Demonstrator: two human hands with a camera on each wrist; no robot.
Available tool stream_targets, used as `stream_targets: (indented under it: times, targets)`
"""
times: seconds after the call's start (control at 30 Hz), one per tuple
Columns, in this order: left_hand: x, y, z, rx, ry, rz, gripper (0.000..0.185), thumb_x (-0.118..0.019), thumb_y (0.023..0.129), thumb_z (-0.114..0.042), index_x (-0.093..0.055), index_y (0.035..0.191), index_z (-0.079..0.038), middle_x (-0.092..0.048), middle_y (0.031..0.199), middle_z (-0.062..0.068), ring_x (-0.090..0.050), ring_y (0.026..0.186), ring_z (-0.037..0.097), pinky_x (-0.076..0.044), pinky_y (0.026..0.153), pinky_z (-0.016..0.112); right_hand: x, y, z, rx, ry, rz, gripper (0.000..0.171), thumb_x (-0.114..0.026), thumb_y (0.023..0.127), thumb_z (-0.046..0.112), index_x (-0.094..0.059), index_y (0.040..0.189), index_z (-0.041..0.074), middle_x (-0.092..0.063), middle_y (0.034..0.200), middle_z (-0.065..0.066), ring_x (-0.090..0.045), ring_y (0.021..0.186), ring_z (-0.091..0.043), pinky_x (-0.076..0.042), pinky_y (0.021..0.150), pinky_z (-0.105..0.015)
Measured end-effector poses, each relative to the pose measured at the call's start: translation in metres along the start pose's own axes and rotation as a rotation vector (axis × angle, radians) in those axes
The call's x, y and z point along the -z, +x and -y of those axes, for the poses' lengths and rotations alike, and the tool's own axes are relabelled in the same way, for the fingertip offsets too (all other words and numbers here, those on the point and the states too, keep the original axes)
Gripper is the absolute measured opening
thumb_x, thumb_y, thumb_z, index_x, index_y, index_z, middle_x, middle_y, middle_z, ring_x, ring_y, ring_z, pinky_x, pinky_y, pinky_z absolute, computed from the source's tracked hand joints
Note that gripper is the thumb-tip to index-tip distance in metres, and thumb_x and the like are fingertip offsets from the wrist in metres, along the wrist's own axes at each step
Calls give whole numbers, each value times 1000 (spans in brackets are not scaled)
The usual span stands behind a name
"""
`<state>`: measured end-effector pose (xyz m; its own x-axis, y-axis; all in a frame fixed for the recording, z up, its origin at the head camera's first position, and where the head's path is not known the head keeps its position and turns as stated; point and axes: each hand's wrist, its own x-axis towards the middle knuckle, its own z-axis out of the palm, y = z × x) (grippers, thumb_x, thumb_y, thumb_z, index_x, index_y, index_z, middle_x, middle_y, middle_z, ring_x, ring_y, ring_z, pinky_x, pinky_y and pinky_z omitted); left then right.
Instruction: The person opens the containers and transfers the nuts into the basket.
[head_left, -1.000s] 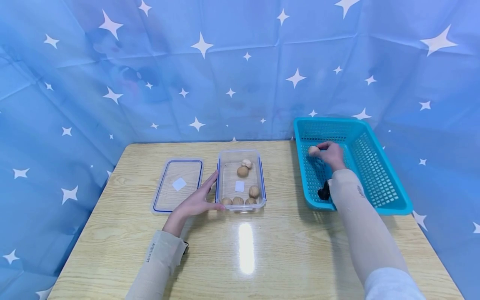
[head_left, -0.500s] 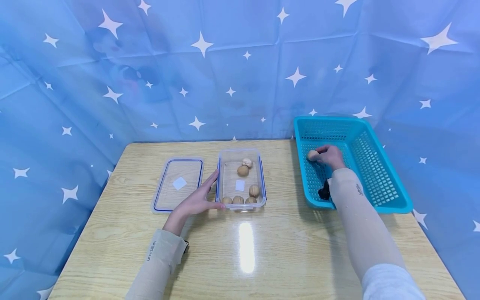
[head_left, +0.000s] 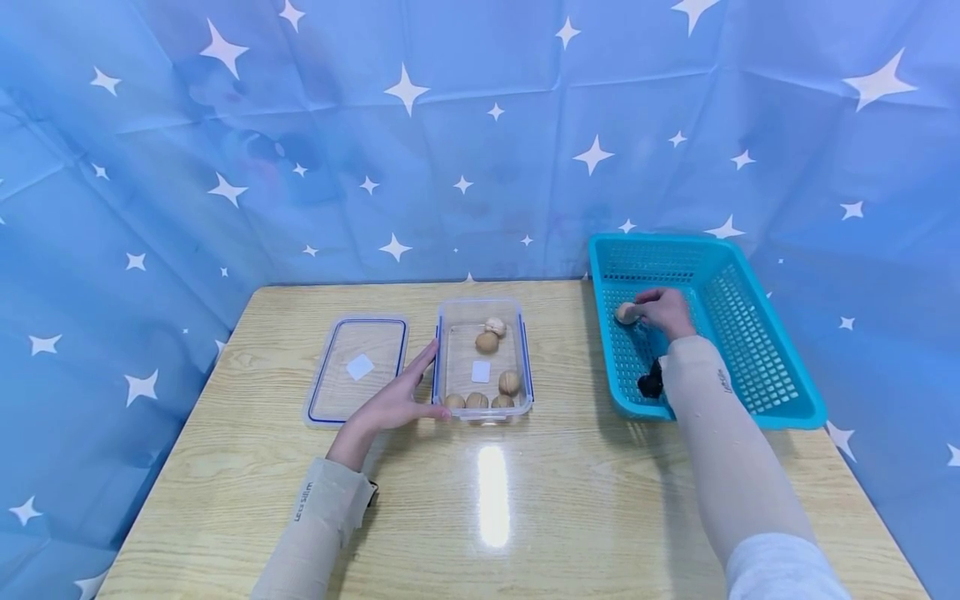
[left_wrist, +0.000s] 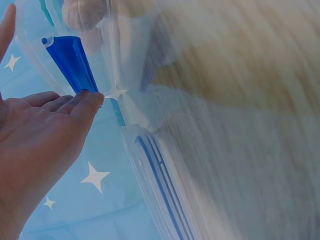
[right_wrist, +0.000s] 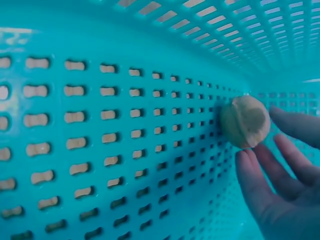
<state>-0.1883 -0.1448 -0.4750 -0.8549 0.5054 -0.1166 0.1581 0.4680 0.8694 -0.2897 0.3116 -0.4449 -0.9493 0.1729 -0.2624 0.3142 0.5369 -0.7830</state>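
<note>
the right hand (head_left: 663, 310) is down inside the teal basket (head_left: 780, 392) at the right end of the desk (head_left: 570, 500), and a small tan ball (head_left: 626, 313) sits at its fingertips near the basket's left wall. in the right wrist view the ball (right_wrist: 245, 121) lies on the perforated floor with the fingers (right_wrist: 272, 172) spread loosely just beside it; the grip looks released, the fingers straight and not wrapped round the ball, though whether a tip still touches it i cannot tell. a small black thing (head_left: 649, 384) shows at the basket's near edge, beside the sleeve. the left hand (head_left: 393, 400) lies flat and relaxed against the left side of a clear box (head_left: 525, 358) in the middle of the desk, thumb along its near corner, its grip grasping nothing. from the left wrist view the fingertips (left_wrist: 87, 102) meet the box's blue clasp (left_wrist: 70, 62). inside the box lie several more tan balls (head_left: 477, 401), three in a row along the near wall, one just behind them to the right, and two toward the far end. the box's lid (head_left: 358, 367) lies flat on the desk just left of the hand. a blue cloth with white stars (head_left: 405, 125) hangs behind and around the desk.
</note>
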Motion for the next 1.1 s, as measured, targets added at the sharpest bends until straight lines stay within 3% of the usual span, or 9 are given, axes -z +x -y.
stream_targets:
  times: [0.37, 0.6, 0.9, 1.1]
  targets:
    - [0, 1, 1, 4, -2, 0, 116, -83, 81, -27, -1, 162, -19, 3, 170, 7, -1, 156, 35, -12, 125, 59, 6, 3, 6, 29, 86, -91, 51, -59, 100, 18, -46, 144, -3, -46, 145, -24, -51, 127, -35, -47, 110, -49]
    - [-1, 1, 3, 8, -9, -3, 115, -82, 82, -25, 0, 162, -20, 2, 170, 8, -2, 156, 36, -12, 124, 61, 10, 3, 14, 81, 124, -103, 54, -62, 99, 26, -47, 144, 0, -53, 136, -15, -55, 116, -22, -48, 110, -44]
    - [-1, 0, 1, 9, -29, -4, 115, -83, 82, -21, 0, 162, -20, 3, 170, 8, -2, 156, 37, -12, 124, 60, 7, -4, 30, 139, 151, -107, 52, -62, 99, 26, -48, 142, 2, -51, 142, -19, -53, 125, -29, -48, 110, -43]
    - [-1, 1, 1, 7, -24, -6, 115, -82, 82, -20, 0, 162, -20, 3, 170, 8, -1, 156, 36, -11, 125, 60, 4, -11, 41, 181, 135, -91, 54, -63, 98, 28, -49, 143, 2, -50, 146, -21, -47, 135, -36, -43, 112, -51]
